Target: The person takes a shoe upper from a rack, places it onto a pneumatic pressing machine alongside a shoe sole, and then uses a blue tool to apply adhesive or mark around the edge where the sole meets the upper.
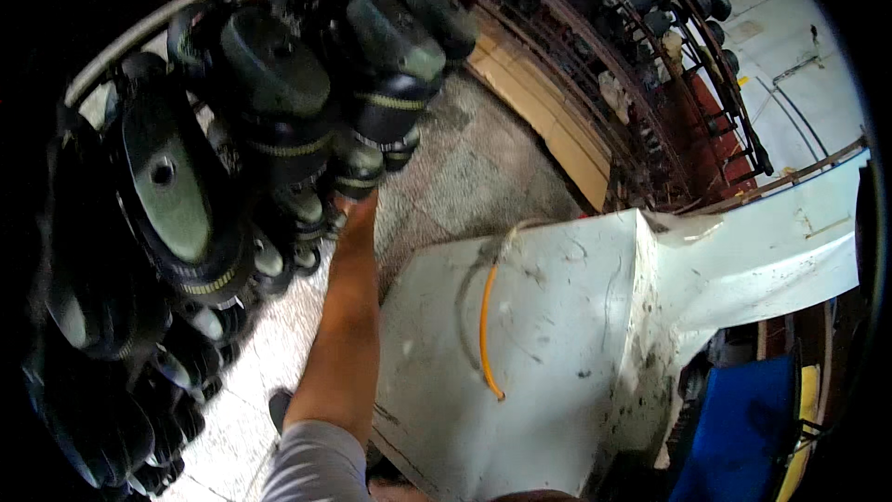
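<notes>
My left arm reaches forward and up from the lower edge to a rack of dark shoes. My left hand (347, 208) is at the lower end of a small black shoe (360, 167) with a pale band. The hand is mostly hidden among the shoes, so its grip does not show. To its left, larger black shoes (283, 135) with yellowish stitching hang close together. One large shoe shows a grey-green surface (172, 186) with a round hole in it. My right hand is not in view.
A pale, scuffed metal housing (557, 344) with an orange hose (485, 325) stands right of my arm. Beyond are a cardboard sheet (548, 112) and dark metal racks (595, 56) holding more items. A blue panel (739, 428) stands at lower right. Tiled floor (465, 158) shows between.
</notes>
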### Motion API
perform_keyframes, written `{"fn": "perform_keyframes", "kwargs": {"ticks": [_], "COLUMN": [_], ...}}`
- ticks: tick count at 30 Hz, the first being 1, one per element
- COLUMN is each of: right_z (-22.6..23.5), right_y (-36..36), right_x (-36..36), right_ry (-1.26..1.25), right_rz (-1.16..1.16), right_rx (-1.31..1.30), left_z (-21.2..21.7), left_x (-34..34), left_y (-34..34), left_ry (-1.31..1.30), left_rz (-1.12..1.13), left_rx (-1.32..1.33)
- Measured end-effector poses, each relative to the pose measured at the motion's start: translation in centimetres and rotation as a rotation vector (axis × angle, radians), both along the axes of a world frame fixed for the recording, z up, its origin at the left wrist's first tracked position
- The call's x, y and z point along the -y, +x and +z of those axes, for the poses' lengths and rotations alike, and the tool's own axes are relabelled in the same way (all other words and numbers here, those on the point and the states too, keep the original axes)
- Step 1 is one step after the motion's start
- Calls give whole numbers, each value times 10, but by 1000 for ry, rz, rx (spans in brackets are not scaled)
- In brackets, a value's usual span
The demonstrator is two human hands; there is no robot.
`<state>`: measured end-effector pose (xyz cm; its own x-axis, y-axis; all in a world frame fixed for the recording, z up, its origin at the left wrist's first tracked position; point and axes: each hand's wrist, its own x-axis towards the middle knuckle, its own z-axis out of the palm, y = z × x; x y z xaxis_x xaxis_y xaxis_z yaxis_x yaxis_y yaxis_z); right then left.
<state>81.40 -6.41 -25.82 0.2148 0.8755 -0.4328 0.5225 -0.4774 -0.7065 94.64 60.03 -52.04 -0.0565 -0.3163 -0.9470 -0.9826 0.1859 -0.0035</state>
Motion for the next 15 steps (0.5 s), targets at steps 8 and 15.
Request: {"fn": "perform_keyframes", "kwargs": {"ticks": [8, 15], "right_z": [10, 19], "right_y": [4, -14], "right_x": [11, 38], "right_ry": [-72, -88], "right_rz": [-44, -81], "right_rx": [9, 42], "left_z": [-12, 61], "left_x": [-19, 130], "left_y": [13, -27], "left_ry": [-418, 793], "left_rz": [212, -1778], "left_rx": [-312, -523]}}
